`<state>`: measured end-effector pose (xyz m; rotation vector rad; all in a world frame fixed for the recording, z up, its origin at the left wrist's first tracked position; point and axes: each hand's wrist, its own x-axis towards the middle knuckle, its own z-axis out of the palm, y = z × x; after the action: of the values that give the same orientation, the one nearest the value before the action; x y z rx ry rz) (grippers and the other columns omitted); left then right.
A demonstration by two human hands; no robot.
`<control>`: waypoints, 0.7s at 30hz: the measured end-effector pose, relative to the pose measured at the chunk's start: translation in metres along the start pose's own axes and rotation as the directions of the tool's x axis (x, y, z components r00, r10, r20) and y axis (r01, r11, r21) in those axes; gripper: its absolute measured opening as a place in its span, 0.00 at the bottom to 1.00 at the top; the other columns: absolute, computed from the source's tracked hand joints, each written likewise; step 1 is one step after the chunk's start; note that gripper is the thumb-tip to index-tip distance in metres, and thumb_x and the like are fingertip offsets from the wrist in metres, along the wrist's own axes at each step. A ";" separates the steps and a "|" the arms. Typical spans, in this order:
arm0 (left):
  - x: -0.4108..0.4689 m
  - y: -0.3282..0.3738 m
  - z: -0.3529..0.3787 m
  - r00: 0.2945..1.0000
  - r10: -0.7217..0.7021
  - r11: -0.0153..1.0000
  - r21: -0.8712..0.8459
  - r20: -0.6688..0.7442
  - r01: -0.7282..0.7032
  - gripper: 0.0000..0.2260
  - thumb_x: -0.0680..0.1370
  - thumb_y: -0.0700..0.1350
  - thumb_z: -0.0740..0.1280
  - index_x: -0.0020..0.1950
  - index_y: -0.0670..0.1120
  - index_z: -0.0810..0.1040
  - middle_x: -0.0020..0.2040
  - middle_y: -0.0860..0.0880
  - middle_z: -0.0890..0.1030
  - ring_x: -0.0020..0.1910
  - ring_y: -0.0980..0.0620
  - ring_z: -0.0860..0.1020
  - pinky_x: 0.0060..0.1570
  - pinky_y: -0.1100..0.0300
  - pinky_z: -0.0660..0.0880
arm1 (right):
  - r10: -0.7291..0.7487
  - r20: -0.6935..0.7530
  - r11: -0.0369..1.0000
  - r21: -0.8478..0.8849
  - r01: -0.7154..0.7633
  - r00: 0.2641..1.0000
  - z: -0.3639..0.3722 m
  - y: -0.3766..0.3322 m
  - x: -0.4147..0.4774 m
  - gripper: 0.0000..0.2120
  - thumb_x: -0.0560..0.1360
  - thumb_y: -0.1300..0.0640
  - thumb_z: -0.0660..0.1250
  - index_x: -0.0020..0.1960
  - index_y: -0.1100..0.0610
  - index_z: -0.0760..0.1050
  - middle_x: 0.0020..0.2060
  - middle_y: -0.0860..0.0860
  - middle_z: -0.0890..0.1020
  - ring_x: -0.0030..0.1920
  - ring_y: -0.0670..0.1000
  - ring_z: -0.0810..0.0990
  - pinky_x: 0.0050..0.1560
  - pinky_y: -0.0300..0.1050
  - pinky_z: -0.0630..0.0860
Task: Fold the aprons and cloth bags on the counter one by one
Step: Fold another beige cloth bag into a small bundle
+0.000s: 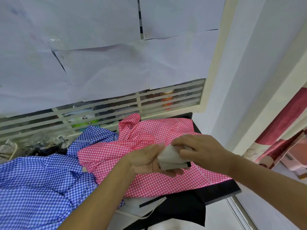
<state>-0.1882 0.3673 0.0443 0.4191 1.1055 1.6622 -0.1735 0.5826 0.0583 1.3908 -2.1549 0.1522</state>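
Both hands meet over the counter point(221, 190): the left hand point(147, 161), palm up, cradles a small folded beige cloth point(171, 159) while the right hand point(197, 147) pinches its top edge. Beneath them sprawls a pink gingham apron point(132, 146), rumpled, with a blue gingham apron point(38, 180) heaped just beside it at left. Black fabric point(186, 209) drapes off the counter's near edge.

Head camera, sole view: looked forward and down, close above the counter point(221, 191), facing the papered window point(99, 63).

pink-white gingham apron point(149, 128) | blue-white gingham apron point(38, 180) | plain beige folded cloth point(171, 157) | black cloth point(182, 211) lower middle
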 end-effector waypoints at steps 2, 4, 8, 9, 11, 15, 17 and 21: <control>0.002 0.004 0.003 0.998 -0.012 0.999 0.038 0.063 0.010 0.26 0.72 0.59 0.70 0.63 0.45 0.78 0.58 0.44 0.81 0.54 0.49 0.81 0.52 0.59 0.78 | -0.092 0.017 0.996 -0.013 0.093 0.996 -0.006 0.002 0.005 0.20 0.66 0.54 0.74 0.53 0.55 0.70 0.55 0.53 0.78 0.53 0.51 0.76 0.42 0.40 0.79; 0.003 0.009 0.006 0.997 -0.030 1.000 0.006 0.065 0.030 0.21 0.70 0.52 0.74 0.60 0.44 0.79 0.55 0.43 0.81 0.47 0.52 0.82 0.45 0.62 0.79 | -0.134 0.046 0.991 -0.002 0.135 0.990 -0.010 0.006 0.011 0.19 0.66 0.55 0.75 0.53 0.55 0.71 0.53 0.54 0.80 0.53 0.52 0.77 0.42 0.41 0.80; 0.000 0.019 0.004 0.994 -0.057 0.995 0.079 -0.093 0.064 0.25 0.65 0.46 0.79 0.56 0.37 0.77 0.48 0.40 0.83 0.35 0.53 0.80 0.31 0.65 0.78 | 0.135 0.264 0.959 0.209 -0.194 0.955 -0.018 0.011 0.020 0.22 0.67 0.59 0.75 0.58 0.55 0.73 0.54 0.50 0.79 0.52 0.49 0.79 0.44 0.39 0.80; -0.002 0.022 0.004 0.987 -0.060 0.989 0.127 -0.146 0.079 0.26 0.64 0.45 0.79 0.56 0.34 0.76 0.48 0.39 0.82 0.35 0.52 0.80 0.31 0.65 0.77 | 0.260 0.392 0.858 0.326 -0.398 0.882 -0.021 0.012 0.019 0.25 0.69 0.60 0.74 0.63 0.52 0.70 0.56 0.47 0.77 0.53 0.46 0.78 0.47 0.38 0.79; -0.005 0.026 0.004 0.971 -0.062 0.967 0.226 -0.232 0.115 0.24 0.66 0.41 0.77 0.56 0.31 0.75 0.50 0.37 0.81 0.38 0.50 0.81 0.32 0.64 0.77 | 0.293 0.642 0.543 0.498 -0.676 0.708 -0.027 0.016 0.011 0.33 0.71 0.61 0.73 0.70 0.45 0.62 0.60 0.40 0.72 0.57 0.42 0.75 0.52 0.37 0.77; -0.006 0.024 0.006 0.944 -0.020 0.907 0.392 -0.329 0.156 0.15 0.64 0.42 0.75 0.48 0.39 0.80 0.49 0.40 0.82 0.45 0.46 0.81 0.38 0.60 0.78 | 0.312 0.721 0.152 0.605 -0.781 0.619 -0.029 0.012 0.007 0.21 0.71 0.58 0.73 0.61 0.51 0.71 0.54 0.47 0.77 0.50 0.44 0.80 0.48 0.39 0.79; -0.003 0.022 0.007 0.942 -0.023 0.880 0.440 -0.335 0.178 0.16 0.64 0.44 0.75 0.48 0.41 0.80 0.50 0.40 0.81 0.48 0.43 0.80 0.44 0.55 0.79 | 0.388 0.678 0.241 0.579 -0.779 0.624 -0.024 0.008 0.008 0.12 0.71 0.56 0.73 0.52 0.51 0.74 0.45 0.46 0.80 0.43 0.43 0.81 0.43 0.37 0.78; -0.002 0.019 0.012 0.922 0.025 0.901 0.408 -0.386 0.146 0.16 0.70 0.36 0.73 0.55 0.40 0.76 0.51 0.42 0.80 0.45 0.48 0.81 0.41 0.58 0.79 | 0.512 0.576 0.264 0.600 -0.755 0.637 -0.018 0.007 0.004 0.10 0.70 0.56 0.74 0.48 0.56 0.77 0.41 0.47 0.81 0.40 0.46 0.81 0.39 0.38 0.78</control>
<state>-0.1893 0.3703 0.0670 0.3360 1.7793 1.4697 -0.1736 0.5896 0.0770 0.7517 -2.9578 1.5699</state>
